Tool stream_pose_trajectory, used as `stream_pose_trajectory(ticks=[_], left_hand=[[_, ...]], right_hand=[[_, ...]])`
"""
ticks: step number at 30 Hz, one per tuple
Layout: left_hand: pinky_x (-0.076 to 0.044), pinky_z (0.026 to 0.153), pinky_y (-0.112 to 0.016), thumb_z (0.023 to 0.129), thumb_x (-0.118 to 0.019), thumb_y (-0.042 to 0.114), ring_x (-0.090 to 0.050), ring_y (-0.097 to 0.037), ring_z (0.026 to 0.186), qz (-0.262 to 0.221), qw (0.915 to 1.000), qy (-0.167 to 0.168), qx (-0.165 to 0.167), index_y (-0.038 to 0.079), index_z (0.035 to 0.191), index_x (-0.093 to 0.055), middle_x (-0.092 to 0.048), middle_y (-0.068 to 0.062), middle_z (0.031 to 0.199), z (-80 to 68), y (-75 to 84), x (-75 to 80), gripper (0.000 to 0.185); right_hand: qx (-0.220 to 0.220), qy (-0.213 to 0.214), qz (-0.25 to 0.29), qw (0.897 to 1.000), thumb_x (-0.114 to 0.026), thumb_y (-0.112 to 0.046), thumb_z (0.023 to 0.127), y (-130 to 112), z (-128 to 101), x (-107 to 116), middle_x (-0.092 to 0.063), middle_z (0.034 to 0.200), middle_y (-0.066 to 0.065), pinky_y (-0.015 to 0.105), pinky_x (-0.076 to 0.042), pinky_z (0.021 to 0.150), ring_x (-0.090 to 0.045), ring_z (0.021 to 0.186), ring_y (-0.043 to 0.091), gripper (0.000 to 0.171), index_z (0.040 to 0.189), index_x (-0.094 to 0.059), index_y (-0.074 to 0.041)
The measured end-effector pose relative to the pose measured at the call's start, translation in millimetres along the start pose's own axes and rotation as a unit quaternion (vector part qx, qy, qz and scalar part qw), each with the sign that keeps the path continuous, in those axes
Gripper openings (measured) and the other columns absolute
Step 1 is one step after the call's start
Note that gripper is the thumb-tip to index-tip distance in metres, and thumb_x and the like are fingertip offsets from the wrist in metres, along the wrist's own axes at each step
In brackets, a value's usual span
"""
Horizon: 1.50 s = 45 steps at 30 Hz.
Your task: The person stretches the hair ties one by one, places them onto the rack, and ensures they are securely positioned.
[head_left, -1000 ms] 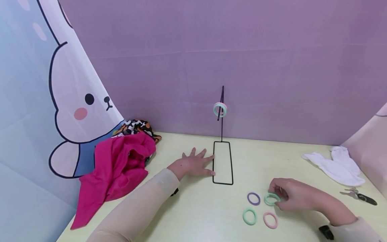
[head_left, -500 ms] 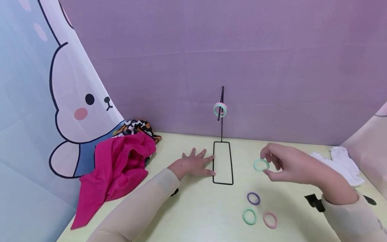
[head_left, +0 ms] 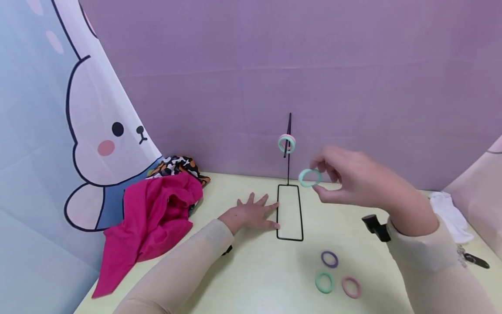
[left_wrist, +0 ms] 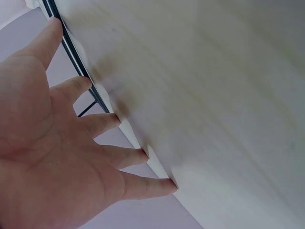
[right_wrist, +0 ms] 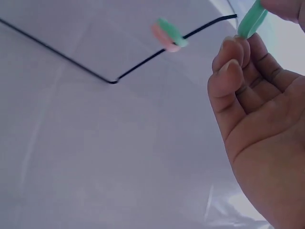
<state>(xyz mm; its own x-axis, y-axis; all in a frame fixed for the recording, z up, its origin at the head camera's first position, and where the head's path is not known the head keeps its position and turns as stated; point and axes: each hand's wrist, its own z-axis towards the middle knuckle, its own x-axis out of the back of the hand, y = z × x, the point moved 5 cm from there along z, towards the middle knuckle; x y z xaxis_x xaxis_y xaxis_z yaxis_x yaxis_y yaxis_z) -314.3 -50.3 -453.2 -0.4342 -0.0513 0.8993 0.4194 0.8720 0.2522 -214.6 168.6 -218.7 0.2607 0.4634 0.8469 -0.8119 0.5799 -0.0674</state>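
My right hand pinches a mint green hair tie in the air, just right of and below the black wire stand's peg. Two ties, mint and pink, hang on that peg; the right wrist view shows them on the wire with the held tie near its tip. My left hand lies flat with fingers spread on the table, touching the left side of the stand's rectangular base; its fingers reach the wire. Purple, mint and pink ties lie on the table.
A magenta cloth and a patterned cloth are heaped at the left by a bunny-print curtain. White fabric and a small dark clip lie at the right. A purple wall backs the pale yellow table.
My right hand picked a mint tie up from the group on the table and carried it up and left toward the stand's peg. The left hand stayed put.
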Motion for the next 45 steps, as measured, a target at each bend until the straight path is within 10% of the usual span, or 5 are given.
stream_pose_trajectory(ticks=[21,35,45], left_hand=[[-0.008,0.125,-0.084,0.1,-0.049,0.078,0.002,-0.052,0.167,0.004,1.0,-0.004,0.008,0.043,0.171,-0.019,-0.003,-0.003,0.184,-4.1,3.4,3.2,0.084],[-0.009,0.125,-0.084,0.1,-0.048,0.079,0.001,-0.052,0.167,0.008,0.9999,-0.005,0.012,0.044,0.17,-0.02,-0.004,-0.003,0.184,-3.7,4.7,2.5,0.083],[-0.01,0.126,-0.083,0.1,-0.047,0.08,0.001,-0.05,0.168,0.013,0.9998,-0.006,0.016,0.045,0.17,-0.019,-0.004,-0.002,0.184,-2.9,3.6,2.1,0.083]], right_hand=[[0.026,0.034,-0.134,0.99,-0.076,-0.015,0.085,-0.8,56.5,-12.9,-0.065,0.095,0.001,0.031,-0.04,0.053,-0.037,0.053,0.012,0.029,0.111,-0.065,-0.007],[0.022,0.117,-0.273,0.955,-0.078,-0.022,0.081,-1.7,64.1,-26.7,-0.062,0.079,0.006,0.035,-0.039,0.04,-0.048,0.049,0.019,0.029,0.095,-0.063,-0.003],[-0.019,0.104,-0.28,0.954,-0.082,-0.024,0.083,0.9,60.2,-30.1,-0.06,0.079,0.007,0.035,-0.038,0.04,-0.049,0.052,0.021,0.033,0.095,-0.061,-0.002]])
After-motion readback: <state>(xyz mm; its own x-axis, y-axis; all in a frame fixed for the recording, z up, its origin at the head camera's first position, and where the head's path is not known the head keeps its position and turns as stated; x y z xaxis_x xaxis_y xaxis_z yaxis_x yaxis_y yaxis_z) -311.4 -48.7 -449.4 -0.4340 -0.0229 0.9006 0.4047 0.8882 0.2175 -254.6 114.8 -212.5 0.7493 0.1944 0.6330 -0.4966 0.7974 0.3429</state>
